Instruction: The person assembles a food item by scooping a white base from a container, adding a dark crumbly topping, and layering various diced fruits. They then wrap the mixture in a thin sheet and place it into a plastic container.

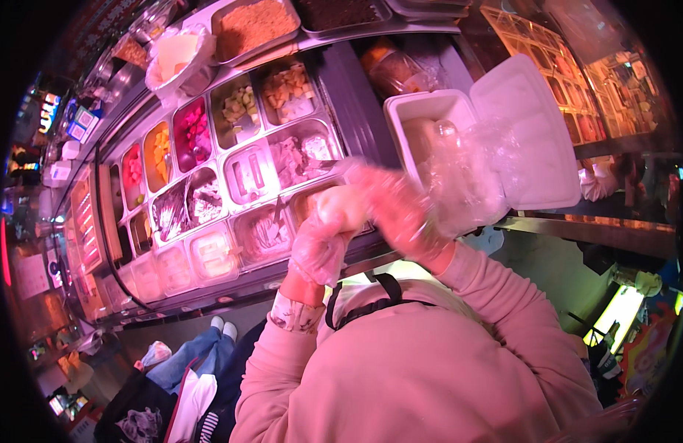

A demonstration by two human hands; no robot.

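Note:
My left hand [320, 245], in a thin clear plastic glove, is raised over the near edge of the topping counter. Its fingers look curled around a pale, rounded shape [343, 207] that I cannot make out. My right hand [406, 210] crosses close to it at the fingertips, smeared by motion, so its fingers do not show clearly. Beneath the hands lie metal pans, among them a pan of pale shredded pieces [301, 156] and a near pan with a dark-handled utensil [269, 229].
At right stands an open white foam box [430, 103] with crumpled clear plastic [478, 173]; its lid [530, 133] tilts outward. Fruit pans, including magenta cubes [193, 136], fill the counter's left. A tray of orange crumbs [254, 28] sits behind. Another person's legs [201, 351] show at lower left.

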